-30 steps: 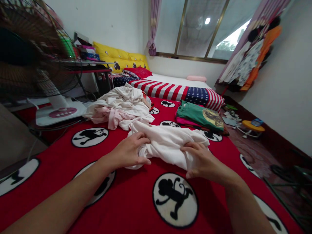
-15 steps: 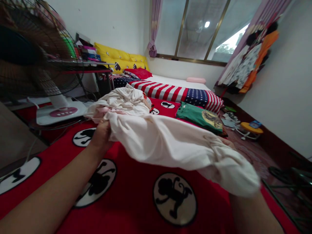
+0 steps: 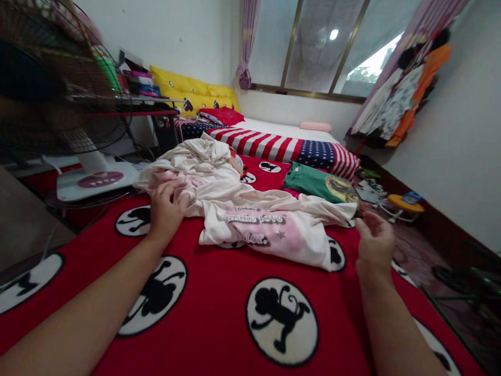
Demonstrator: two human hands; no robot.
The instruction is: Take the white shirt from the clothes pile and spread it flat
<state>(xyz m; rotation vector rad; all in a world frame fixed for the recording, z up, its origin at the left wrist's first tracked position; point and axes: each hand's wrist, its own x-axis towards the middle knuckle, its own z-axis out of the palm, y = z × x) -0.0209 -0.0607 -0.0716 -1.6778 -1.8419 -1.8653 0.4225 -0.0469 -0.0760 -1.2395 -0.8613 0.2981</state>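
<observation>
Between a pale laundry heap [image 3: 195, 156] at left and a folded green shirt [image 3: 307, 180] at right, a printed white shirt [image 3: 274, 230] lies on your red blanket [image 3: 211, 297] — likely light, soft and limp, best taken by its sleeve ends [image 3: 342, 210]. Your left hand [image 3: 167, 206], half-curled, rests on cloth by the heap; whether it pinches is unclear. Your right hand [image 3: 374, 241] — fingers loosely parted — is just beside the right-hand sleeve tip.

The white shirt [image 3: 270, 230] reads "make love", with "ter." partly legible below.
</observation>
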